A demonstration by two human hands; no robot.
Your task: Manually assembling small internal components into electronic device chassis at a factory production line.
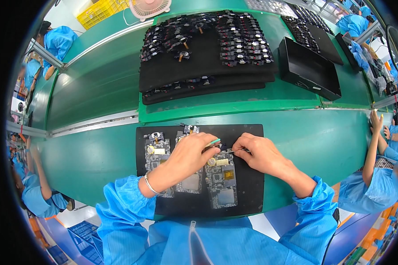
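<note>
Three grey circuit boards lie on a black mat (248,194) in front of me: a left board (153,162), a middle board (192,183) partly under my left arm, and a right board (221,181). My left hand (186,154) is closed at the upper end of the right board, with a slim teal stick (214,142) between its fingers. Opposite it, my right hand (262,153) pinches a thin metal tool (229,151) whose tip reaches the same upper end. Fingers hide the exact contact point.
Beyond the green ledge, stacked black foam sheets (181,75) carry rows of small black camera-like modules (247,39). To their right stands a black box (307,70). A pink fan (149,8) and yellow crate (102,14) are at the back. Co-workers in blue sit on both sides.
</note>
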